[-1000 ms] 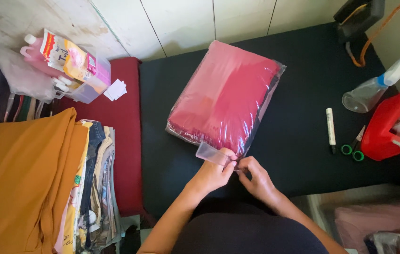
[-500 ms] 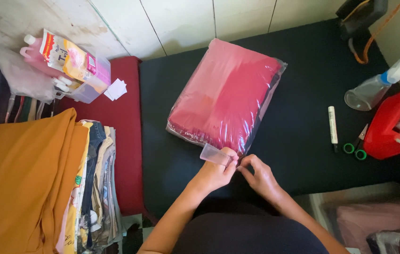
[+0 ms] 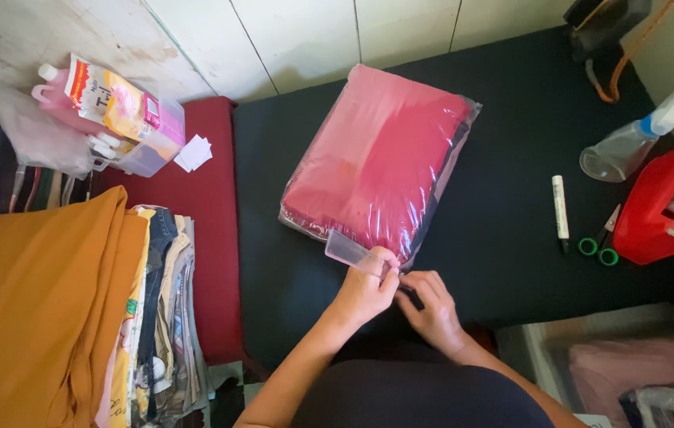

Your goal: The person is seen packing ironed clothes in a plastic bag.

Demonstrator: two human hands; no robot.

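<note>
Head view: left hand [image 3: 365, 287] pinches clear tape strip [image 3: 347, 251]; right hand [image 3: 430, 305] pinches glossy bag [image 3: 381, 162] edge, red fabric inside.

Both hands [image 3: 400, 293] close together, pinching

Red folded cloth in clear plastic bag [image 3: 381, 158]; flat, tilted, on black table; open flap [image 3: 346, 250] at near corner

Bright, even daylight, soft shadows, glare on the plastic bag [image 3: 381, 162], sharp focus.
</note>
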